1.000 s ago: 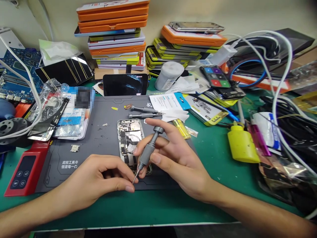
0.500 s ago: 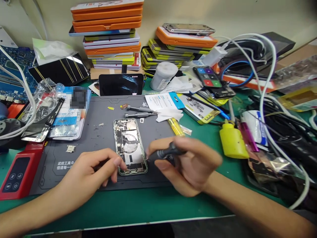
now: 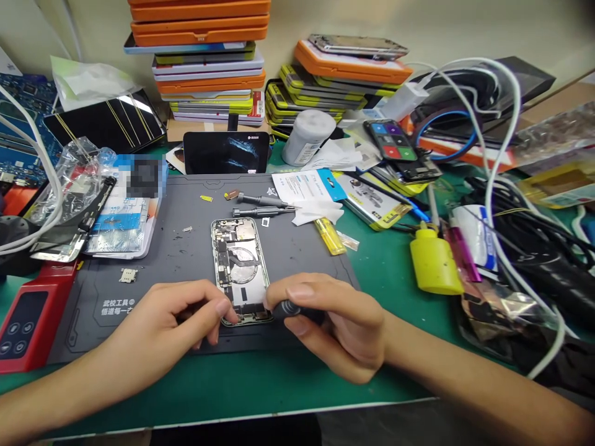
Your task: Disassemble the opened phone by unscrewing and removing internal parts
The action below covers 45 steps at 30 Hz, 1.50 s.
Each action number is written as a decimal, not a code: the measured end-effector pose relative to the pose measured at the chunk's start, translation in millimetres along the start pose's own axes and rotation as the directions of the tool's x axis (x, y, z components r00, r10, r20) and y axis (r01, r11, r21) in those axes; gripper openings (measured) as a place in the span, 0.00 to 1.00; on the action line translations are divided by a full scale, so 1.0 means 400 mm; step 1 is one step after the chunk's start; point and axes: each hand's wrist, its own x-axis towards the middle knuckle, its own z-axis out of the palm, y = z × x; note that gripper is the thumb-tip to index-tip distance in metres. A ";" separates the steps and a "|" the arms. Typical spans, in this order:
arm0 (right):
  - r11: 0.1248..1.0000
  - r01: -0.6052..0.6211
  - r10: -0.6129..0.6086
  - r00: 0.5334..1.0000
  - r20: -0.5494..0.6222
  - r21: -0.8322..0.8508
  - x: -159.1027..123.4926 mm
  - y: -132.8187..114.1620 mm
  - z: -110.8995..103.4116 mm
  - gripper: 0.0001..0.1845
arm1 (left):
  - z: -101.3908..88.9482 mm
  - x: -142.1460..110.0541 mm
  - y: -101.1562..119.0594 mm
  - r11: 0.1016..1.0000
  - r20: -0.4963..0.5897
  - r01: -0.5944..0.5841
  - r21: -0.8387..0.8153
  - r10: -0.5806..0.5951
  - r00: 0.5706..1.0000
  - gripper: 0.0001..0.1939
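An opened phone lies on the dark grey mat, its circuit board, round coil and silver battery area exposed. My left hand is curled at the phone's lower left corner, fingertips touching the bottom end; whether anything is pinched there is hidden. My right hand is closed around a dark screwdriver beside the lower right edge of the phone. Its handle end faces me, and its tip is out of sight. Two more screwdrivers lie above the phone, near a small white SIM tray.
A metal plate lies on the mat's left. A red device stands at the left edge. Behind are a propped phone and stacked orange cases. A yellow bottle and white cables crowd the right.
My right hand has moved slightly left and down, turning the screwdriver so that its handle end faces me. My left hand stays at the phone's lower corner. The view has shifted a little.
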 end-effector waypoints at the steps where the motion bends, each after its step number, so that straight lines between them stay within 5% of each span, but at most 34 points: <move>1: 1.000 0.011 -0.011 1.000 0.001 -0.003 -0.002 0.002 0.001 0.46 | 0.000 0.000 -0.001 1.000 0.001 -0.002 0.000 0.002 1.000 0.19; 8: 0.998 0.016 -0.015 1.000 0.014 -0.053 0.008 0.000 0.000 0.43 | -0.001 -0.001 -0.002 0.999 0.009 -0.026 0.022 0.025 1.000 0.17; 14: 0.962 0.165 -0.163 0.986 0.027 -0.218 0.032 -0.009 -0.012 0.27 | 0.000 -0.001 -0.001 1.000 -0.011 -0.014 0.010 0.015 1.000 0.17; 38: 0.955 0.158 -0.184 0.979 -0.082 -0.252 0.031 -0.010 -0.012 0.26 | 0.002 0.001 -0.015 0.999 -0.005 -0.043 -0.011 0.043 0.999 0.17; 45: 0.955 0.122 -0.133 0.991 -0.022 -0.271 0.028 -0.031 -0.024 0.24 | 0.010 -0.008 -0.004 0.971 -0.030 -0.166 0.173 0.174 0.984 0.15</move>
